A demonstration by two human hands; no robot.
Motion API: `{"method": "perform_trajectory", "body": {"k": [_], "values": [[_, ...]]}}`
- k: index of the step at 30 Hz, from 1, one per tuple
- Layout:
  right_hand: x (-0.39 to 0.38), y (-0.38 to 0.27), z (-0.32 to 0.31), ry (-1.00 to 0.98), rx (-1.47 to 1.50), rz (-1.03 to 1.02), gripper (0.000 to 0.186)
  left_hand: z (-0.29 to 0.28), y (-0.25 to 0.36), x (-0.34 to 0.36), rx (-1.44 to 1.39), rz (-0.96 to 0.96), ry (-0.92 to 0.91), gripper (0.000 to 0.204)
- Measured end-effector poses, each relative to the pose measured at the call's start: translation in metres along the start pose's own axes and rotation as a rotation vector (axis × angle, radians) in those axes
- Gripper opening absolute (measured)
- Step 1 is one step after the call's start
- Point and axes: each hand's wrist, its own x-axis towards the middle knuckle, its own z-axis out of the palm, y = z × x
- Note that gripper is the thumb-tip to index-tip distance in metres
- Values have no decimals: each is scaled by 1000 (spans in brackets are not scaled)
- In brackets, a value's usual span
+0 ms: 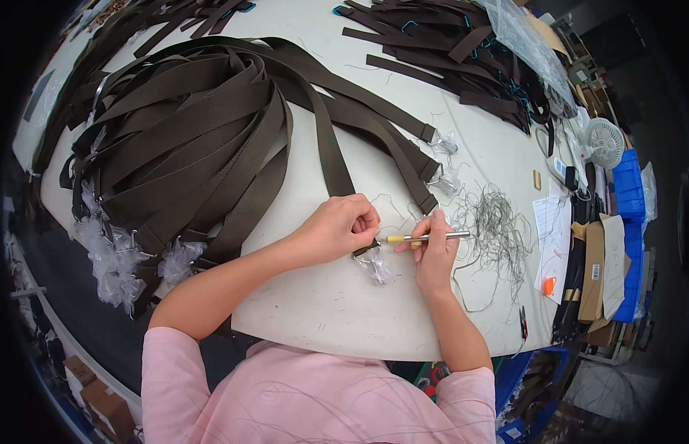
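My left hand (352, 223) is closed on the end of a dark brown webbing strap (333, 159), fingers pinched together at its edge. Below those fingers the strap's end hangs over fitting wrapped in clear plastic (377, 268). In my right hand (435, 255) is a slim pen-shaped tool (454, 235), silver at the back and yellow toward the front. Its front points left, close to my left fingertips; the exact tip is hard to make out. Several other strap ends with plastic-wrapped fittings (446, 179) lie just beyond my right hand.
A large heap of brown straps (189, 140) covers the table's left. Loose dark threads (496, 229) lie tangled right of my hand. More straps (448, 52) sit at the back right. Small snips (523, 323), papers (552, 229), and a white fan (605, 142) line the right side.
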Motion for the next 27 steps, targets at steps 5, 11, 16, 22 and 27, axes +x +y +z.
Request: {"method": "perform_trajectory", "body": {"k": [5, 11, 16, 22, 27], "values": [[0, -1, -1, 7, -25, 5, 58, 1, -1, 1, 2, -3, -4, 9], [-1, -4, 3, 7, -42, 16, 57, 1, 0, 0, -25, -21, -5, 10], [-2, -7, 8, 29, -74, 4, 58, -1, 4, 0, -21, -35, -13, 10], [0, -4, 1, -20, -86, -12, 57, 0, 1, 1, -26, -25, -7, 10], [0, -2, 0, -15, -25, -2, 56, 2, -1, 1, -43, -25, 4, 11]]}}
